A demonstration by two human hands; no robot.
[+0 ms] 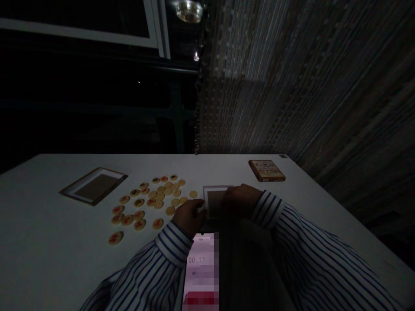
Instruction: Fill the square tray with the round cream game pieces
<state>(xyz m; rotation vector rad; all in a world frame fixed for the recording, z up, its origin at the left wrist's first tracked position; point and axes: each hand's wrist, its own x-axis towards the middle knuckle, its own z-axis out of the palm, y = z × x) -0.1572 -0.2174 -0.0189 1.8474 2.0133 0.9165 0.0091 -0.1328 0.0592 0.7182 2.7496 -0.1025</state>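
A small shallow box (205, 203) with a pale rim and grey-brown inside lies on the table in front of me. My left hand (189, 217) pinches its left edge between thumb and fingers. Over the box's right part is my right hand (242, 199), fingers curled and dark; what they hold, if anything, is hidden. To the left of my left hand, round wooden Chinese chess pieces (139, 224) are scattered, some showing red or black characters, others plain side up. The nearest plain piece (170, 211) lies just beside my left hand.
An open shallow box part (97, 186) rests at the left on the white table (65, 255). A closed box (267, 169) with printed lettering sits at the back right. A lit phone screen (199, 272) is below my hands. A string curtain (246, 99) hangs behind.
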